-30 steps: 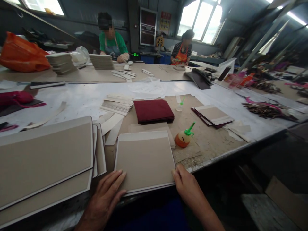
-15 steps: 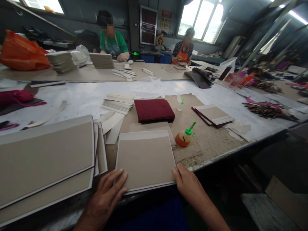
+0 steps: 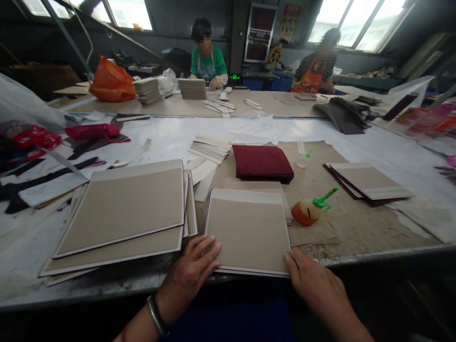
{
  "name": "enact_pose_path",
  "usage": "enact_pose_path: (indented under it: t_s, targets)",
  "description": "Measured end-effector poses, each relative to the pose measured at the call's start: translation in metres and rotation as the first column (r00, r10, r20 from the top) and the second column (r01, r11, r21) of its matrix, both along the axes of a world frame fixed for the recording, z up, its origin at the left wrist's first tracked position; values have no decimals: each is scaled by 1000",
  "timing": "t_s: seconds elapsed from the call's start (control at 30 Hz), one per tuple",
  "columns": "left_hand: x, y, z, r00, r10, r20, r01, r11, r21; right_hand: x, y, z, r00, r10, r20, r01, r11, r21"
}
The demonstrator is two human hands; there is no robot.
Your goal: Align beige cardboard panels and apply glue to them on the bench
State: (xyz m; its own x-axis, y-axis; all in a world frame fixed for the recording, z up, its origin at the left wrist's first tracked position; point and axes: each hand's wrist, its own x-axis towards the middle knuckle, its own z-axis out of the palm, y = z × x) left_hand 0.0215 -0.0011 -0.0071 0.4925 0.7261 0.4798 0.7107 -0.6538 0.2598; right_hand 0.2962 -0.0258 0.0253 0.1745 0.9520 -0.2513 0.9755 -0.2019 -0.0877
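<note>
A small stack of beige panels with pale borders [image 3: 249,228] lies at the table's front edge. My left hand [image 3: 190,266], with a metal bangle at the wrist, is closed on the stack's lower left corner. My right hand [image 3: 311,275] pinches the lower right corner, its thumb at the edge. The undersides of the fingers are hidden. Just right of the stack is a squat bottle of orange liquid [image 3: 307,213] with a green nozzle. Behind it sits a folded dark red stack [image 3: 262,161]. To my left lies a pile of larger beige panels [image 3: 131,209].
More panels with dark red backs [image 3: 370,180] lie at the right. Pale strips [image 3: 210,146] and a small clear bottle [image 3: 302,159] lie farther back. Two people work at the far table, near an orange bag [image 3: 112,80]. The table's front edge [image 3: 356,261] runs close before me.
My view has turned left, so the table's contents appear farther right. Both hands keep their places at the stack's lower corners.
</note>
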Motion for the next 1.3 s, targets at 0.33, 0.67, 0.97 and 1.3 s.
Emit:
enact_pose_path:
  t_s: [0.33,0.67,0.97,1.3]
  targets:
    - [1,0,0,1000,4,4,-4,998,-55,-43,61,5,901,397,177,-429,748,507]
    - [0,-3,-3,1000,6,5,-5,998,-59,-50,66,-21,890,456,31,-401,747,531]
    - [1,-10,-28,925,344,160,-299,920,-251,0,8,-18,992,128,-17,-103,862,497]
    - [17,-15,-33,893,360,271,-323,931,-171,-4,9,-29,899,24,-438,227,830,510]
